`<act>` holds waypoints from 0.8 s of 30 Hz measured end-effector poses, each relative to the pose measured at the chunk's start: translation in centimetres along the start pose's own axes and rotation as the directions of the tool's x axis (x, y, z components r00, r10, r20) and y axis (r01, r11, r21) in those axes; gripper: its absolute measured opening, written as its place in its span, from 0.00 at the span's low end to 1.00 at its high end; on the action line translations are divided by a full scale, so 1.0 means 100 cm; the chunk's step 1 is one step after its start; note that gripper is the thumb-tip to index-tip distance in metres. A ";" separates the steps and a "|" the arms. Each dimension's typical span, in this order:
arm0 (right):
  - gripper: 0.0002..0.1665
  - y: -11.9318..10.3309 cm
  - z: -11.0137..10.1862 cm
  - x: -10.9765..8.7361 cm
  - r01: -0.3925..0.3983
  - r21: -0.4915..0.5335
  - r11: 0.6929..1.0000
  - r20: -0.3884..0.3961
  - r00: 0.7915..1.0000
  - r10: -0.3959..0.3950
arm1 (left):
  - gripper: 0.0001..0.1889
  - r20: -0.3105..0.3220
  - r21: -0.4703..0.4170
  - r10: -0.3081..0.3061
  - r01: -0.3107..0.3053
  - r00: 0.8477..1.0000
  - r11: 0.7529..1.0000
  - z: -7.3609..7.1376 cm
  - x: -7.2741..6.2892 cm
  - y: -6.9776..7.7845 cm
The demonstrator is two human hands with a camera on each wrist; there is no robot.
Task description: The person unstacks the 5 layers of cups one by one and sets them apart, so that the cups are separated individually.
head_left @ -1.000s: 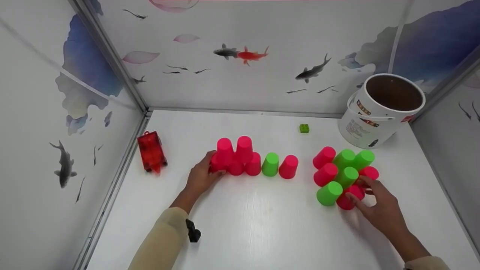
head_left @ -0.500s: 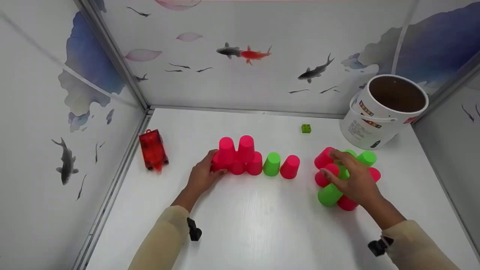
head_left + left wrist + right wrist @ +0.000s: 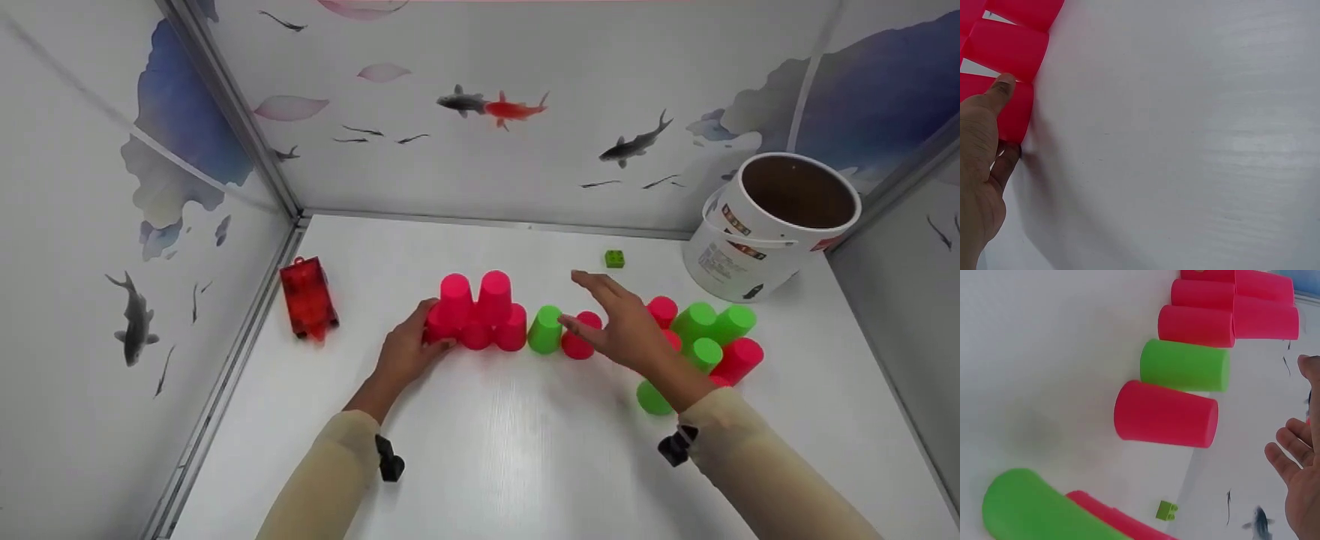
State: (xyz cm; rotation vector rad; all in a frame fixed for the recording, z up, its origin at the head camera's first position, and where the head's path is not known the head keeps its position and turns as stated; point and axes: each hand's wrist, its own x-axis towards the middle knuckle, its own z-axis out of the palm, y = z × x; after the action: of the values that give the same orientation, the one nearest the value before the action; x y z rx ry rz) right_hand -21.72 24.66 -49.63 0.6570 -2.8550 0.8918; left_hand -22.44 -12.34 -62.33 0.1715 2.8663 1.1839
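Observation:
My left hand (image 3: 405, 351) grips the leftmost pink cup (image 3: 1015, 115) of a bottom row, thumb on its near side and fingers behind. Two more pink cups (image 3: 512, 328) stand beside it, all upside down, and two pink cups (image 3: 495, 298) sit on top of these three. A green cup (image 3: 543, 334) and another pink cup (image 3: 1165, 415) continue the row to the right. Above that last pair my right hand (image 3: 628, 330) hovers with spread fingers and holds nothing, partly covering the pink cup in the head view.
On the right stands a cluster of upside-down green cups (image 3: 695, 321) and pink cups (image 3: 739, 360), partly behind the right forearm. A white bucket (image 3: 731, 259) occupies the back right corner. A small green brick (image 3: 615, 259) lies near the back wall, a red toy car (image 3: 307, 296) at left.
My right hand has swept left from the right-hand cluster to over the row's right end, spreading its fingers. The left hand keeps its hold on the leftmost cup.

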 end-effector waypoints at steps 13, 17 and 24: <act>0.48 -0.035 0.039 0.038 0.022 0.115 0.993 0.052 0.998 -0.028 | 0.41 0.005 -0.003 -0.015 0.015 1.000 1.000 0.001 0.000 -0.001; 0.47 -0.041 0.050 0.047 0.053 0.155 0.986 0.027 0.998 -0.058 | 0.40 0.012 -0.011 -0.012 0.012 1.000 1.000 0.000 0.001 -0.001; 0.51 -0.050 0.063 0.057 0.017 0.186 0.982 0.044 0.999 -0.026 | 0.39 0.010 -0.016 0.005 -0.005 1.000 1.000 0.000 0.000 -0.002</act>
State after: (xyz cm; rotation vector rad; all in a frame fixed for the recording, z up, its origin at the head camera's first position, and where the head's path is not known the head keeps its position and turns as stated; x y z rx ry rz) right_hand -24.48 15.33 -51.07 0.7344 -2.8213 1.1654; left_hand -22.49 -12.49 -62.50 0.1836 2.8486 1.2025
